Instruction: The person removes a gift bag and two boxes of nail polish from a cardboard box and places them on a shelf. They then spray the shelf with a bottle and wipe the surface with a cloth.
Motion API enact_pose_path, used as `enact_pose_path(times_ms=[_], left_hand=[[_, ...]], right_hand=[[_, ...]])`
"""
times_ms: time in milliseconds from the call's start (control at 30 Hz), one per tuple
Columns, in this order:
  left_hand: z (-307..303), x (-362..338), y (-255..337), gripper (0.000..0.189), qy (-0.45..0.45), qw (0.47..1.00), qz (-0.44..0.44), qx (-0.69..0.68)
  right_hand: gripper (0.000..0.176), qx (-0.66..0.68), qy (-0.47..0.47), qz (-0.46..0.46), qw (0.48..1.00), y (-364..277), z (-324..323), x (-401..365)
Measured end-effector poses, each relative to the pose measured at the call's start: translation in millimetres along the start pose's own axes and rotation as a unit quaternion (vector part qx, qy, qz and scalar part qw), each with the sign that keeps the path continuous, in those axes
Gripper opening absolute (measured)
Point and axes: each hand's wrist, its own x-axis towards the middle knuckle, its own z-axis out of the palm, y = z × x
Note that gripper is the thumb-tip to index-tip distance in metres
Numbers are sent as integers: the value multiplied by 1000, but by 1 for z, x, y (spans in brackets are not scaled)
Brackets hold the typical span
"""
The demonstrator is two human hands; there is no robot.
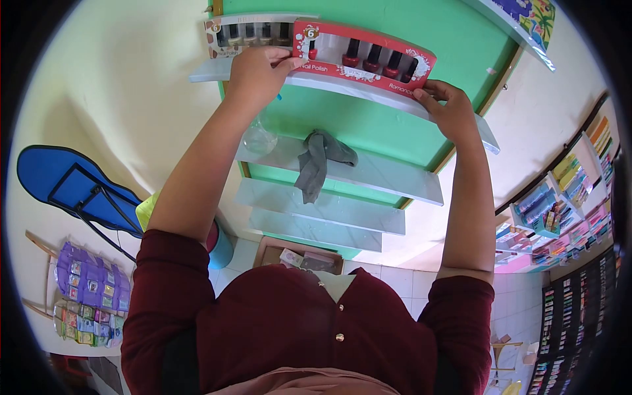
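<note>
A red nail polish box with a clear window and several red bottles stands on the white upper shelf, slightly tilted. My left hand pinches its left end, and my right hand grips its lower right corner. Behind and to the left, partly covered by the red box, a white nail polish box with several pale bottles stands on the same shelf. Below, a grey cloth hangs over the edge of the middle shelf, near a clear round container.
Lower shelves step down the green back panel. A cardboard box with small packages stands on the floor beside a teal bin. A folded blue chair leans at left. Stocked display racks line the right side.
</note>
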Motion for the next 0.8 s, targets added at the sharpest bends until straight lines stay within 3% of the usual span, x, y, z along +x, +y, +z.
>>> enact_pose_path(times_ms=[400,567,700,767,800], left_hand=[[-10,-2,2,38,-29,999,33,1],[-7,0,-10,40,-15,996,93,4],[-7,0,-14,37,-13,995,103,5],[-11,-9,-24,32,97,979,178,-7],[-17,-16,-27,32,87,980,181,-10]], right_hand=[[44,-21,15,19,999,5,0,-1],[43,-53,43,-18,998,12,2,-13],[39,-75,71,31,994,-6,8,-27],[32,-145,187,-14,971,-9,7,-44],[26,-121,271,-47,954,-14,11,-58]])
